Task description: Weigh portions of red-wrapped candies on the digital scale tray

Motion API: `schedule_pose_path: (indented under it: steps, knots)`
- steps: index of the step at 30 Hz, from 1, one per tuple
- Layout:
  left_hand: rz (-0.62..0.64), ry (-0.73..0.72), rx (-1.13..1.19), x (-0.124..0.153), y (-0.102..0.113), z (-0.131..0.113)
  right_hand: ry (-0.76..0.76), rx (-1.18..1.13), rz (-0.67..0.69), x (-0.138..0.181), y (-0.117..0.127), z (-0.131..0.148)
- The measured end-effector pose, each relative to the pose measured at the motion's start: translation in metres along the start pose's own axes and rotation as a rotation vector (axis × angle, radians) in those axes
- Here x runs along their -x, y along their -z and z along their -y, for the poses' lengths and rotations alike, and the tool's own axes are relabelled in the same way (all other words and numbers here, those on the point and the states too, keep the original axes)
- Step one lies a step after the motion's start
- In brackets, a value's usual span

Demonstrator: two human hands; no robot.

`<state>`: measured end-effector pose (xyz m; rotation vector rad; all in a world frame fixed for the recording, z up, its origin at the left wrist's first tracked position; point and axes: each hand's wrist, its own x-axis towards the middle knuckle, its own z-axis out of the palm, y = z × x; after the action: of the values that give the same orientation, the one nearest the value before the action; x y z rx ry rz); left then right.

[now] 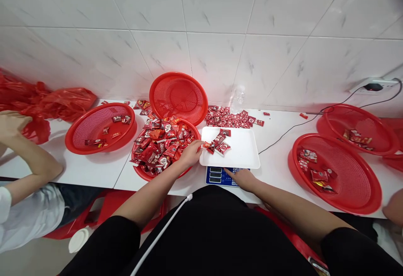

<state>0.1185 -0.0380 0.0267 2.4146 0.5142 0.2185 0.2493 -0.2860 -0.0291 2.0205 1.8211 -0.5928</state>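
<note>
Several glossy red packets lie on the smooth white tray. We pinch a crinkly packet in our left hand; our right hand lies flat and open, touching the blue scale.

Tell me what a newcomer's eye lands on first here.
The red: a mesh basket heaped with candy packets sits centre-left on the white counter, with more red baskets to either side. Just right of it, a white tray on a blue-faced scale holds a few packets. The left hand reaches the tray's left edge, and the right hand rests fingers on the scale's panel.
</note>
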Motion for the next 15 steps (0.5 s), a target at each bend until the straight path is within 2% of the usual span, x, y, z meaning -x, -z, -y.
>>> schedule_pose_path:
  steps: [10, 15]
  knots:
    - [-0.025, -0.031, -0.031, 0.0001, 0.0026, 0.0028, 0.003, 0.038, -0.007, -0.0004, -0.0013, 0.0001]
    - [-0.033, -0.007, -0.091, 0.0012, 0.005, 0.0072, -0.005, -0.007, 0.023, 0.0014, 0.0063, 0.0013]
